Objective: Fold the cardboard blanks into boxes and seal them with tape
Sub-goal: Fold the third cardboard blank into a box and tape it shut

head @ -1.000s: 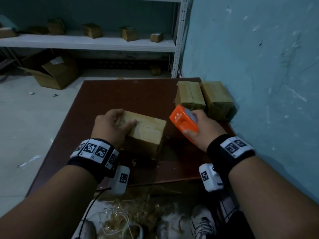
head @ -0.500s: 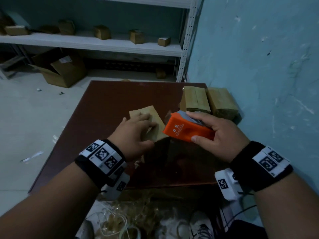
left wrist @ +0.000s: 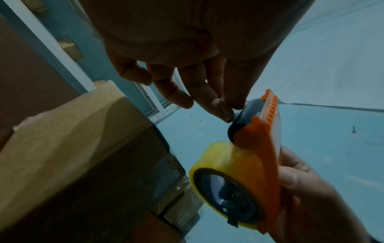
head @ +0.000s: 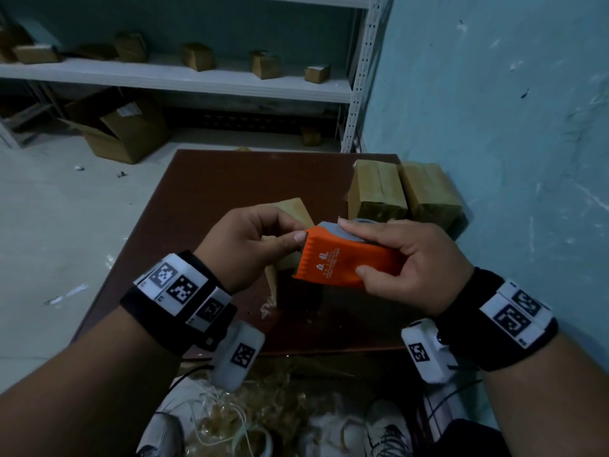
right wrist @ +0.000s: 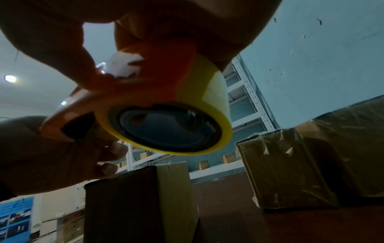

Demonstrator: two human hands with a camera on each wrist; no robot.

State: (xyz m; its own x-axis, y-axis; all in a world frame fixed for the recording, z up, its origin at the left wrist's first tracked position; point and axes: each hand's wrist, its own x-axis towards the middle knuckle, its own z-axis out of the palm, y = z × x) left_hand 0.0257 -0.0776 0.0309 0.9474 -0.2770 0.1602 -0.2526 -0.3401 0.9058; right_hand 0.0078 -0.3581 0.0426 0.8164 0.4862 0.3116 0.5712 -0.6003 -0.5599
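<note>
My right hand [head: 356,247] grips an orange tape dispenser [head: 329,268] above the brown table [head: 214,192]. A yellow tape roll [left wrist: 218,161] sits inside it. The thumb and fingertips of my left hand [head: 296,234] pinch the tape end at the dispenser's toothed front edge. In the left wrist view those fingertips [left wrist: 220,106] meet at the grey flap beside the cutter. A folded cardboard box [head: 293,209] stands on end on the table just below both hands, and neither hand touches it. The right wrist view shows this box [right wrist: 145,197] under the roll [right wrist: 207,102].
Two taped boxes [head: 379,189] [head: 428,189] lie side by side at the table's back right, against the blue wall. A white shelf [head: 164,77] behind holds several small boxes. An open carton [head: 125,133] lies on the floor. Tape scraps [head: 263,417] litter the floor by my shoes.
The box went from lying flat to standing on end. My left hand let go of it and rose to the dispenser's front edge. My right hand brought the dispenser above the box.
</note>
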